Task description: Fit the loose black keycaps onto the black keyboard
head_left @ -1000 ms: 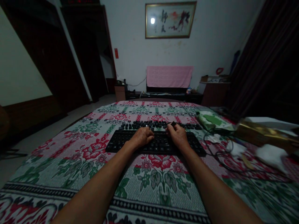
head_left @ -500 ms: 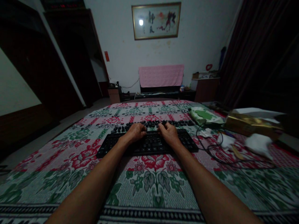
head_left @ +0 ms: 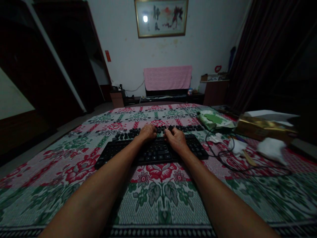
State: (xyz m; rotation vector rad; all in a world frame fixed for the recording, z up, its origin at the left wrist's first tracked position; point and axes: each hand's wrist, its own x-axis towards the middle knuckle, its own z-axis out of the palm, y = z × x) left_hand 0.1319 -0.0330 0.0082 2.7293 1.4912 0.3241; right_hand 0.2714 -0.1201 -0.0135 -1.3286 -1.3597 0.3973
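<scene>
A black keyboard [head_left: 158, 153] lies across the patterned cloth in front of me, many keys in place, parts of it covered by my forearms. Just behind it runs an uneven row of loose black keycaps [head_left: 128, 134]. My left hand [head_left: 148, 132] reaches over the keyboard's back edge to that row, its fingers curled together; what they hold, if anything, is hidden. Thumb and fingers of my right hand [head_left: 176, 137] pinch a small black keycap [head_left: 170, 128] above the back edge, a little right of the middle.
At right, the keyboard's black cable [head_left: 220, 160] loops beside crumpled white tissues [head_left: 237, 147] and a flat wooden stick [head_left: 249, 158]. Farther back are a green-and-white packet [head_left: 215, 119] and a gold tissue box [head_left: 264, 129]. A floral cloth [head_left: 160, 191] covers the table.
My left hand has moved forward from the keyboard onto the loose keycaps. My right hand stays over the back edge, the black keycap in its pinch now plainer. The view has shifted slightly.
</scene>
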